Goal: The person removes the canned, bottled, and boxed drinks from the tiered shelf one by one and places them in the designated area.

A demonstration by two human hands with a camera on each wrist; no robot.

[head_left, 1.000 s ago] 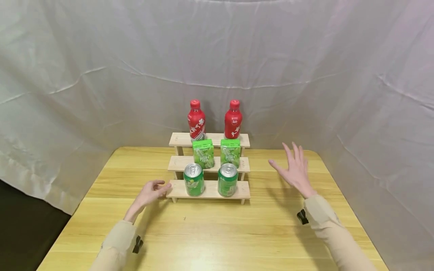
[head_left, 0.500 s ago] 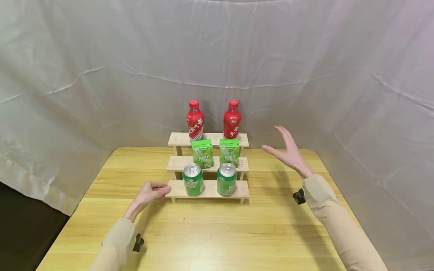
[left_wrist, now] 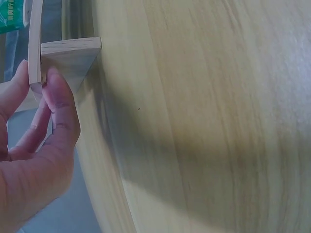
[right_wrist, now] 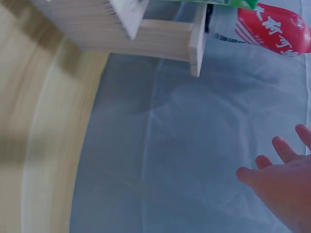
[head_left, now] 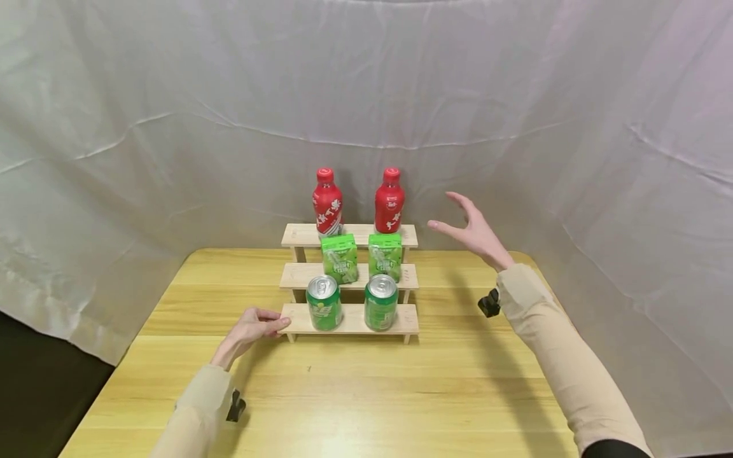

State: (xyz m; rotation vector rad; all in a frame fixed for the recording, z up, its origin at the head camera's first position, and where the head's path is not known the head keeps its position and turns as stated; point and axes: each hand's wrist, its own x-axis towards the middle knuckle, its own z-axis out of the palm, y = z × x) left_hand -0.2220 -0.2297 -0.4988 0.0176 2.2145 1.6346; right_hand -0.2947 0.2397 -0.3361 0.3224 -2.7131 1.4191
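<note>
A three-step wooden stand carries drinks on every step. Its lowest board is pinched at the left end by my left hand; the left wrist view shows thumb and fingers on opposite faces of the board. My right hand hovers in the air to the right of the top step, fingers spread and touching nothing. Closest to it is the right red bottle, upright on the top step beside the left red bottle.
Two green drink cartons, a left carton and a right carton, stand on the middle step. A left green can and a right green can occupy the lowest step. Grey curtain surrounds the wooden table.
My right hand has moved left and farther back, closer to the right red bottle. The left hand has closed its thumb and fingers on the lowest board's end. Bottles, cartons and cans keep their places.
</note>
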